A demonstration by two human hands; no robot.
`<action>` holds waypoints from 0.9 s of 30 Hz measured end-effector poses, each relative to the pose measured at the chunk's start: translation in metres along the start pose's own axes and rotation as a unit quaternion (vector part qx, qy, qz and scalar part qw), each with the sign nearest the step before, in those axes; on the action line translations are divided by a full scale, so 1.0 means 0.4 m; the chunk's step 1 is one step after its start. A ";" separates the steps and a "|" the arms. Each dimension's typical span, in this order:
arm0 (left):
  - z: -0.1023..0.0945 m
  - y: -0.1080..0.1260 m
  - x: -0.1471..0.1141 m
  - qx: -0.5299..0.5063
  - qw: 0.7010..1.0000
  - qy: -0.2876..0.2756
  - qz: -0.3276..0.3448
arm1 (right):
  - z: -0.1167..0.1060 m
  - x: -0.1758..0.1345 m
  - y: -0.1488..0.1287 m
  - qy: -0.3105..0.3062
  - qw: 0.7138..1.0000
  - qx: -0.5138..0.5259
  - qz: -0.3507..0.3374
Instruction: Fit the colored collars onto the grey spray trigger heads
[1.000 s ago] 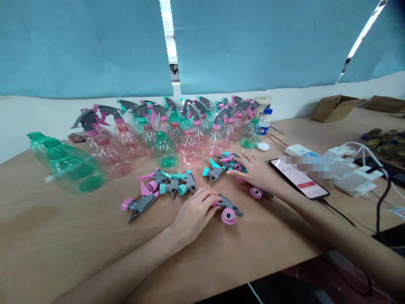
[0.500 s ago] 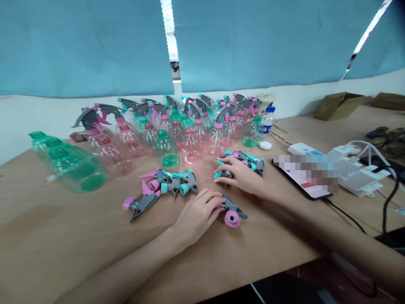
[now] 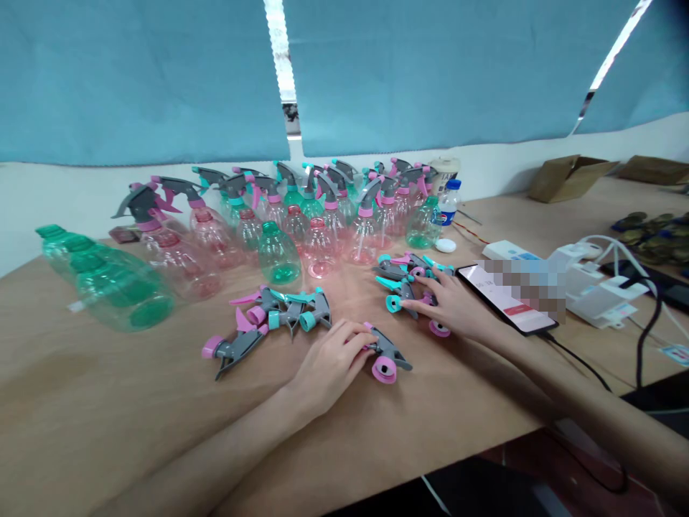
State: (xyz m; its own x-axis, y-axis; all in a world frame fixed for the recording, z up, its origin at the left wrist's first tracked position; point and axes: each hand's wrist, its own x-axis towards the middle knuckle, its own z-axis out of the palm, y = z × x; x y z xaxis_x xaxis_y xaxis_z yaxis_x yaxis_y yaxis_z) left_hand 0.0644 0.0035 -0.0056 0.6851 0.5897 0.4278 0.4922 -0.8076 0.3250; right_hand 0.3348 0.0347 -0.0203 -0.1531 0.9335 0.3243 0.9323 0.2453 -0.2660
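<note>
Sprayer head w/ teal collar, slid R this past sec, seemingly joins pile, R hand wide, L hand holding pink-collared head.

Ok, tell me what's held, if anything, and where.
Left hand: pink-collared spray head, by its trigger end. Right hand: among other spray heads; a hold cannot be told.

The left hand, fingers bent, touches a pink-collared spray head on the table, near centre. The right hand, farther right, spreads its fingers over a cluster of spray heads; a second cluster lies to the left. Green bottles and pink bottles, many bearing fitted heads, form rows on the far side. A phone lies to the right, beside a power strip.
</note>
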 end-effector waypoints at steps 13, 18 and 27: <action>-0.011 -0.002 -0.001 -0.051 0.997 0.063 0.017 | -0.086 0.013 -0.136 0.002 0.984 0.165 -0.074; -0.060 -0.001 -0.028 -0.112 0.978 0.150 -0.087 | -0.126 0.032 -0.220 -0.118 0.916 0.357 -0.141; -0.064 -0.005 -0.071 -0.261 0.916 0.192 -0.236 | -0.048 0.014 -0.283 -0.130 0.901 0.315 -0.269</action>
State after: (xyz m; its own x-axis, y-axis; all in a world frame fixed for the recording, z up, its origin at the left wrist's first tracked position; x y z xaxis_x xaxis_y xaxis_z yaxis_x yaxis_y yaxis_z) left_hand 0.0303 -0.0112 0.0031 0.1724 0.9136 0.3683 0.2913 -0.4045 0.8669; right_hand 0.2347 0.0070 0.0291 -0.6752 0.6443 0.3591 0.3407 0.7042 -0.6229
